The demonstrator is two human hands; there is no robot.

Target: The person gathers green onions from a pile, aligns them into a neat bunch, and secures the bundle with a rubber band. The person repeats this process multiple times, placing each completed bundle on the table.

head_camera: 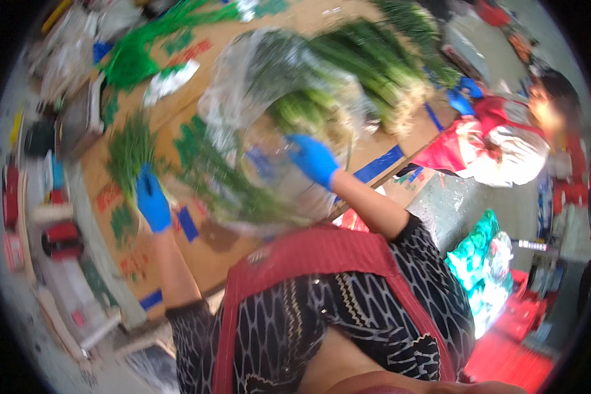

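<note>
My left hand [153,198], in a blue glove, is closed around a small bunch of thin green stalks, likely chives or scallions [130,147], over the cardboard-covered table. My right hand [312,157], also blue-gloved, is over a large clear plastic bag [231,98]; blur hides whether its fingers grip the film. Inside the bag is a bundle of green onions [308,111], roots towards the right. More thin greens [236,189] lie along the bag's near side. A larger pile of green onions [374,74] rests beyond the bag, its white roots towards the table edge.
Green netting [133,59] lies at the table's far left, near a white wrapper [172,83]. Blue tape [379,163] marks the table's right edge. At the right, a co-worker's blue-gloved hands [463,96] are beside more greens [423,44]. A red-and-black device [63,241] stands left.
</note>
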